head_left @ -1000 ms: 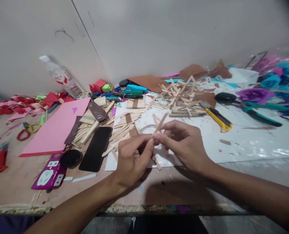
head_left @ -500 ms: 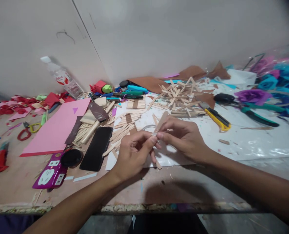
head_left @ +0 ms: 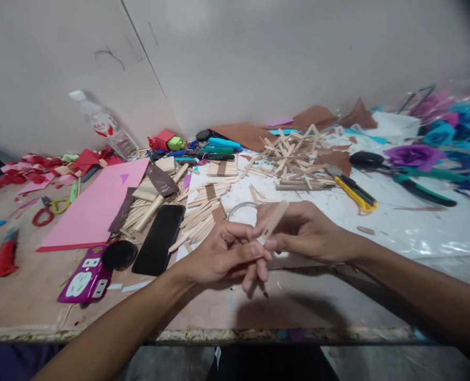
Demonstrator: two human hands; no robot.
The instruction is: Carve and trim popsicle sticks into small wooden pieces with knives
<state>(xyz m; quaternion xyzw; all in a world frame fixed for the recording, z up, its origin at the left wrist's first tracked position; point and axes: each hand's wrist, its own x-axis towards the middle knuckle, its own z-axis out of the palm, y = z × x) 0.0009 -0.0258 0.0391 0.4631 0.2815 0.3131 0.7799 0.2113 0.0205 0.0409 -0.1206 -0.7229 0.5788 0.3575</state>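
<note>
A wooden craft stick (head_left: 276, 218) slants up to the right between my hands, with a small whitish strip around its lower part. My left hand (head_left: 222, 254) is closed, its thumb and fingers pinching the stick near that strip. My right hand (head_left: 308, 230) is closed too, with its thumb and fingertips on the same spot from the right. The fingers hide most of the stick's lower end. Behind my hands lies a thin round ring (head_left: 240, 207), partly covered by my fingers. Loose craft sticks (head_left: 203, 217) are spread on white paper beside my left hand.
A black phone (head_left: 159, 241), a purple power strip (head_left: 84, 278) and a pink sheet (head_left: 95, 203) lie left. Tangled sticks (head_left: 294, 153) are heaped behind. To the right are a yellow cutter (head_left: 356, 193), green-handled pliers (head_left: 423, 190) and paper flowers (head_left: 415, 156). A bottle (head_left: 103, 124) leans against the wall.
Both hands have come lower and nearer to me, still together on the craft stick. The stick's upper end leans further right and now shows in front of my right fingers.
</note>
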